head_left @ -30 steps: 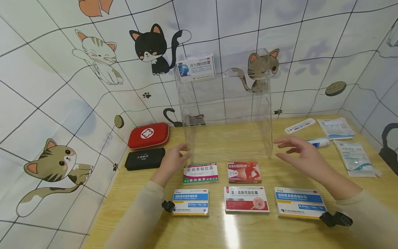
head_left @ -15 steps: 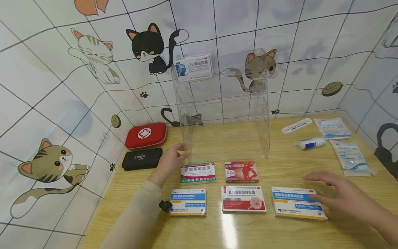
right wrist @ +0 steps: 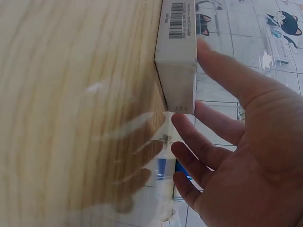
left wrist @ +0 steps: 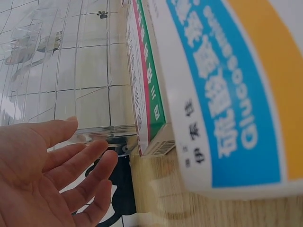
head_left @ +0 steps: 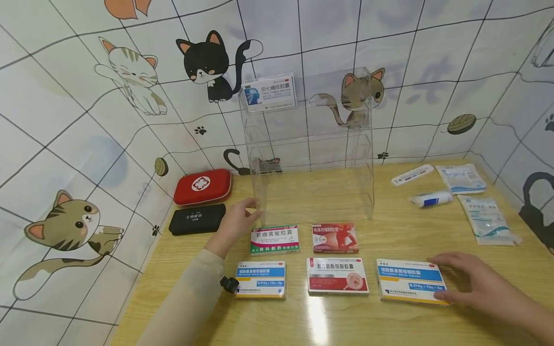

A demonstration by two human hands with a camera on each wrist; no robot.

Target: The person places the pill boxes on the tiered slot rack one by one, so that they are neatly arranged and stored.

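In the head view my left hand is beside the lower left side of the clear acrylic shelf. Its fingers are loosely bent and hold nothing in the left wrist view; contact with the shelf is unclear. My right hand spans the right end of a blue, white and orange medicine box lying flat. Thumb and index finger are at its edges, the other fingers past its end. Four-sided cartons also lie nearby: a green-and-pink one, a red one, a white-and-red one and another blue-and-white one.
A white medicine box stands on the shelf's top left. A red zip case and a black pouch lie left. Rightward are a tube, a white test strip and two sealed packets. Cat-patterned walls stand behind.
My right hand has come from beside the shelf's right side back toward me, down to the front right medicine box. The left hand stays by the shelf. The boxes lie as before.
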